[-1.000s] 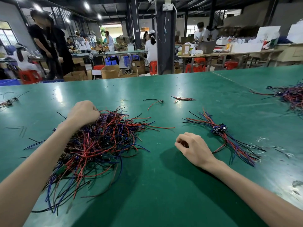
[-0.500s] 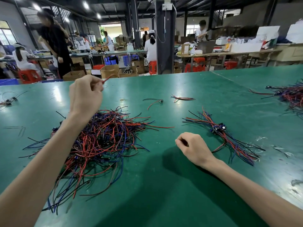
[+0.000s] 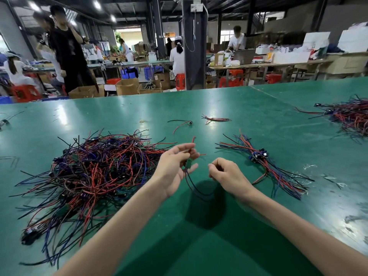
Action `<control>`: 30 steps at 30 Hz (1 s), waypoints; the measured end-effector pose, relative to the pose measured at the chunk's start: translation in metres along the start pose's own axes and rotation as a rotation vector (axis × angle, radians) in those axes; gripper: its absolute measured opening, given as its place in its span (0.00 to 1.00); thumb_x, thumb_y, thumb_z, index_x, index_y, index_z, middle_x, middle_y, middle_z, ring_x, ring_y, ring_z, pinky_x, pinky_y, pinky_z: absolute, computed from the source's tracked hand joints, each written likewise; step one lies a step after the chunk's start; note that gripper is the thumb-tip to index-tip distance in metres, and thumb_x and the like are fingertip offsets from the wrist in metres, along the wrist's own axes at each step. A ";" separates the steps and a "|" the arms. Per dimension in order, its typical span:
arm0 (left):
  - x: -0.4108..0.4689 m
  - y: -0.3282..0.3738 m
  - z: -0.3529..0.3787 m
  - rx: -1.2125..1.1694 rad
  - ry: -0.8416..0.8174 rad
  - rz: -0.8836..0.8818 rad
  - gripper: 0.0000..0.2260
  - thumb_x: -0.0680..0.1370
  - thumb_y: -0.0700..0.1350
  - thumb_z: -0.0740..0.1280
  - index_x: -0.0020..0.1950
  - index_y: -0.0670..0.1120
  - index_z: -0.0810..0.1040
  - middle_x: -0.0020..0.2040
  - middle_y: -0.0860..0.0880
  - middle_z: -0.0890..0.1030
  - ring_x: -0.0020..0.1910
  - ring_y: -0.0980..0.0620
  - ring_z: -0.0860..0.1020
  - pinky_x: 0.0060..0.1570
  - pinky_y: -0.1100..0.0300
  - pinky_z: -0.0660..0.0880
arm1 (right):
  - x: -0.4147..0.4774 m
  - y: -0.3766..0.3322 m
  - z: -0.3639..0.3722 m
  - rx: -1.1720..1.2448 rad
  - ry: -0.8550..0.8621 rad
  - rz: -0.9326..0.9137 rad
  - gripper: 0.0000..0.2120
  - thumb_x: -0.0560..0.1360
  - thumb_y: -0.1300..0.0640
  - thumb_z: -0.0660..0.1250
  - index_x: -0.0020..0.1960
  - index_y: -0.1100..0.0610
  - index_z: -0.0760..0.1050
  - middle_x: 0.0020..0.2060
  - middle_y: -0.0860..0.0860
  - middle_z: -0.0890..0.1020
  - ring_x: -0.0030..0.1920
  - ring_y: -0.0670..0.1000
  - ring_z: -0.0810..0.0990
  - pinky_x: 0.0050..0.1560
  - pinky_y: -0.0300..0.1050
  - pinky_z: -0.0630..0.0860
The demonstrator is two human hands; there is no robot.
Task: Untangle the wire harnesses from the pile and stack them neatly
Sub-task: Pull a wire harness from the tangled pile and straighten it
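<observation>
A tangled pile of red, blue and black wire harnesses [image 3: 93, 176] lies on the green table [image 3: 199, 246] at the left. My left hand [image 3: 175, 168] is raised just right of the pile and pinches one harness [image 3: 188, 164] by its small green connector; its dark wires loop down toward my right hand [image 3: 227, 175]. That hand's fingers are curled close to the wire ends; whether they hold them I cannot tell. A small aligned stack of harnesses [image 3: 264, 162] lies to the right of my right hand.
Two loose harnesses [image 3: 216, 118] [image 3: 180, 124] and a rubber band [image 3: 141, 121] lie farther back. Another wire pile [image 3: 352, 116] sits at the far right edge. Bits of clear plastic [image 3: 308, 167] lie at the right. People and benches stand beyond the table.
My left hand has carried one harness from above the pile rightward and down to the middle. My right hand has lifted off the table toward the hanging wires.
</observation>
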State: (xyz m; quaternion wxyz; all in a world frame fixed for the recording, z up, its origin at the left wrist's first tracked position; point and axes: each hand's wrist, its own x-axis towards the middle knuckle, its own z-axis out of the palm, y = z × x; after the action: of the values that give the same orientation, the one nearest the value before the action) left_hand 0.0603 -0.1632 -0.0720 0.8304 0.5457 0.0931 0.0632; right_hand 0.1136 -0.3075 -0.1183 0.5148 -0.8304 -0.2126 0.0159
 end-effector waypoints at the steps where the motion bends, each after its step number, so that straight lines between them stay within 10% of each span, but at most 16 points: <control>1: 0.000 -0.004 0.000 0.030 -0.005 -0.009 0.14 0.80 0.31 0.53 0.53 0.41 0.76 0.45 0.45 0.79 0.47 0.52 0.79 0.45 0.58 0.74 | 0.000 -0.002 0.000 0.027 -0.007 0.022 0.13 0.78 0.59 0.63 0.34 0.55 0.71 0.29 0.48 0.76 0.30 0.46 0.70 0.35 0.39 0.67; 10: -0.006 -0.030 -0.001 0.043 -0.215 -0.054 0.15 0.82 0.41 0.52 0.66 0.45 0.71 0.63 0.51 0.75 0.61 0.59 0.73 0.67 0.61 0.64 | -0.003 -0.006 0.005 0.477 -0.103 0.194 0.09 0.75 0.61 0.69 0.47 0.59 0.68 0.31 0.53 0.80 0.23 0.45 0.73 0.26 0.39 0.69; 15: -0.005 -0.035 -0.009 0.101 -0.005 0.115 0.10 0.81 0.40 0.58 0.44 0.43 0.77 0.47 0.46 0.82 0.51 0.50 0.78 0.62 0.50 0.72 | -0.004 -0.008 -0.001 0.766 -0.250 0.317 0.02 0.75 0.64 0.65 0.46 0.62 0.77 0.32 0.54 0.82 0.28 0.45 0.77 0.32 0.34 0.74; 21: -0.001 -0.039 -0.022 0.128 0.105 0.130 0.14 0.81 0.41 0.60 0.37 0.42 0.76 0.34 0.50 0.80 0.37 0.53 0.79 0.39 0.61 0.79 | -0.005 -0.013 -0.009 1.009 -0.352 0.294 0.11 0.68 0.60 0.67 0.49 0.61 0.79 0.40 0.57 0.84 0.33 0.48 0.80 0.37 0.37 0.78; 30: -0.012 -0.046 -0.012 0.219 0.033 0.044 0.15 0.81 0.37 0.58 0.35 0.41 0.75 0.29 0.49 0.80 0.29 0.54 0.79 0.46 0.54 0.73 | -0.001 -0.013 -0.010 1.179 -0.334 0.323 0.10 0.69 0.63 0.64 0.46 0.62 0.83 0.36 0.54 0.80 0.34 0.49 0.82 0.37 0.40 0.81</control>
State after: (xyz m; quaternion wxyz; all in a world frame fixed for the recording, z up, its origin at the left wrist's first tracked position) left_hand 0.0457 -0.1733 -0.1175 0.7625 0.6340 0.1011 0.0800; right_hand 0.1103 -0.3117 -0.1024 0.8367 -0.4151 -0.1175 0.3374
